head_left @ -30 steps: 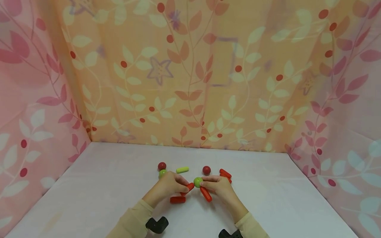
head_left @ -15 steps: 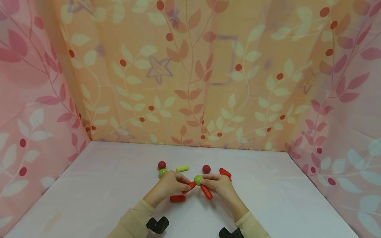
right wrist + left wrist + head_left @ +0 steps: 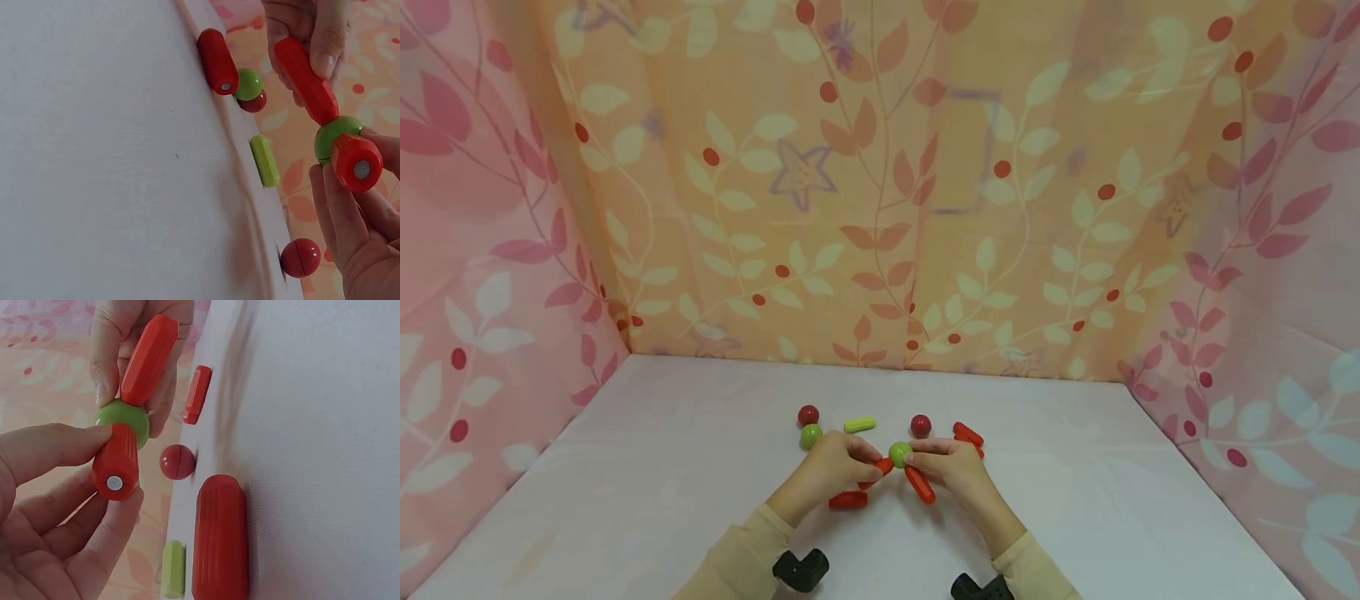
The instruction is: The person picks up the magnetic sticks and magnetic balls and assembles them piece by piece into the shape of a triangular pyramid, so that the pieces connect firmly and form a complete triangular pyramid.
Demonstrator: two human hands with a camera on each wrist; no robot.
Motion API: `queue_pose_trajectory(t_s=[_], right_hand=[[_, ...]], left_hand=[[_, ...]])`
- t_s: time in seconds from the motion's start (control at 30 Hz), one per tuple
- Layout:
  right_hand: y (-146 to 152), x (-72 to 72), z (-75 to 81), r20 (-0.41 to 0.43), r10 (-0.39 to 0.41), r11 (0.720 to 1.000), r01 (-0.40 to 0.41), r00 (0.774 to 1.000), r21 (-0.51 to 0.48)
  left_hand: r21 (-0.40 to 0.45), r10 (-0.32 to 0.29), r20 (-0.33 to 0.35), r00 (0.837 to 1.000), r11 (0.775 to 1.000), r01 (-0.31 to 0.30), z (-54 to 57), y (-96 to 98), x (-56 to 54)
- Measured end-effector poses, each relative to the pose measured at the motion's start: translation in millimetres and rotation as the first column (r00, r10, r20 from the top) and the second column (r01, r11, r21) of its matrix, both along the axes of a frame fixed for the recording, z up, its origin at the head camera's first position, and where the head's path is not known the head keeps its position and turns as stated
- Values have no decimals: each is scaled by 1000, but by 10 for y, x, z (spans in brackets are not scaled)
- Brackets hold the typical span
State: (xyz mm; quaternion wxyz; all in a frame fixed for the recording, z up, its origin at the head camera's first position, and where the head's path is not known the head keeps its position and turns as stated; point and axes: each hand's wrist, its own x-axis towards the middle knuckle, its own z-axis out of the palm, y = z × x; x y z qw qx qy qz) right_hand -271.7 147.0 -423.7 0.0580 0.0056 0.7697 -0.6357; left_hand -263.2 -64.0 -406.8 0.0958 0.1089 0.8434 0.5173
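Note:
My left hand [image 3: 835,462] pinches a red toy rod [image 3: 117,459] between thumb and fingers; a silver disc shows in its near end. Its far end meets a green ball [image 3: 900,454]. Thumb and fingers of my right hand [image 3: 958,471] grip that ball. From the ball a second red rod [image 3: 919,485] slants down toward me, also with a silver disc in its end [image 3: 362,169]. The three pieces form a bent shape above the white tabletop. Below my left hand another red rod [image 3: 848,499] lies on the table.
Behind my left hand, a red ball [image 3: 808,415] and a green ball [image 3: 811,436] sit close together. Farther right lie a light green rod [image 3: 860,425], a red ball [image 3: 921,426] and red rods [image 3: 968,434]. Patterned cloth [image 3: 880,208] walls the table's back and sides.
My left hand has shifted slightly right and its rod sits closer against the green ball. The ball has risen a little in my right hand's grip.

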Motion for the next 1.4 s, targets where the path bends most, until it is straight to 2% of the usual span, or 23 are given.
queue_pose_trajectory(t_s=[0.37, 0.53, 0.8, 0.9, 1.0, 1.3, 1.4], right_hand=[[14, -1, -6, -6, 38, 999, -38, 999, 3], [22, -20, -8, -7, 50, 999, -50, 999, -15], [39, -33, -4, 0, 113, 987, -112, 994, -119], [40, -30, 3, 4, 125, 984, -124, 992, -127], [40, -30, 6, 12, 110, 988, -108, 994, -108], [38, -28, 14, 9, 17, 997, -17, 1000, -73], [41, -29, 15, 14, 9, 997, -8, 1000, -72]], left_hand=[[-39, 15, 3, 1000, 999, -14, 41, -12, 12], [-25, 19, 15, 1000, 999, -19, 62, -13, 11], [38, 44, 46, 998, 998, -46, 47, -22, -16], [52, 55, 59, 997, 997, -58, 35, -21, -30], [58, 63, 63, 996, 996, -66, 26, -21, -39], [34, 81, 8, 997, 996, -81, 19, -47, -55], [35, 86, 13, 996, 996, -87, 18, -48, -57]])
